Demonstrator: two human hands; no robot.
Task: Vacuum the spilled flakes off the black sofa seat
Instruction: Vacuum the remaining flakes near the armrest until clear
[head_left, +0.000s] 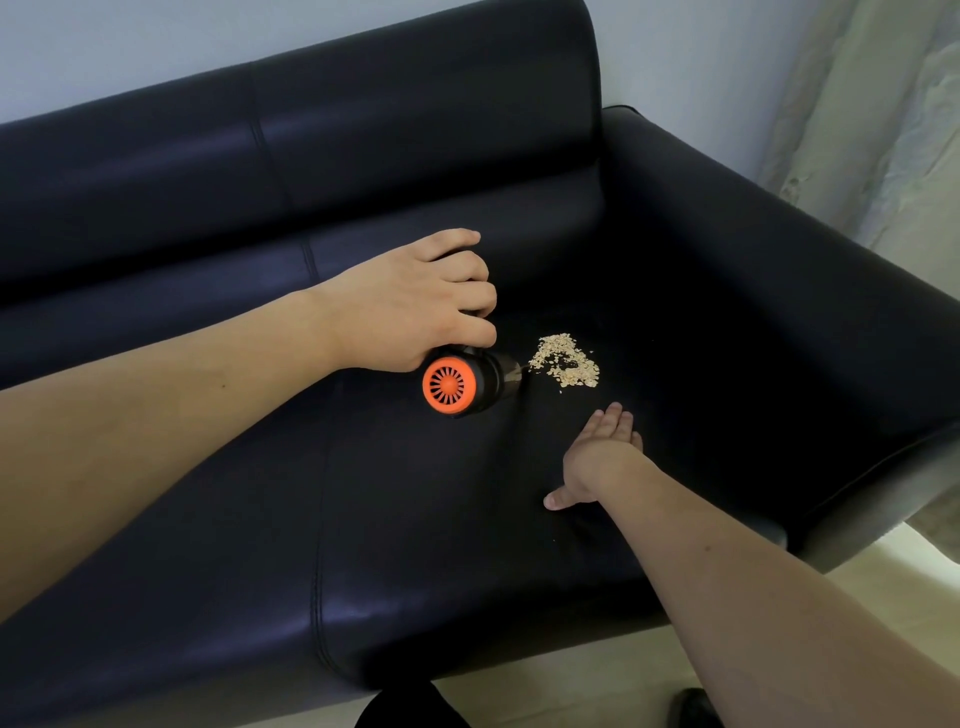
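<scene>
A small heap of pale flakes lies on the black sofa seat, right of its middle seam. My left hand grips the handle of a small black handheld vacuum with an orange vented rear cap. The vacuum's nose points right and touches the left edge of the flakes. My right hand rests flat on the seat with straight fingers, just in front of the heap and apart from it, thumb spread to the left.
The sofa's backrest runs behind the seat and its right armrest bounds the seat on the right. A pale curtain hangs beyond the armrest. Light floor and a dark shoe show below the seat's front edge.
</scene>
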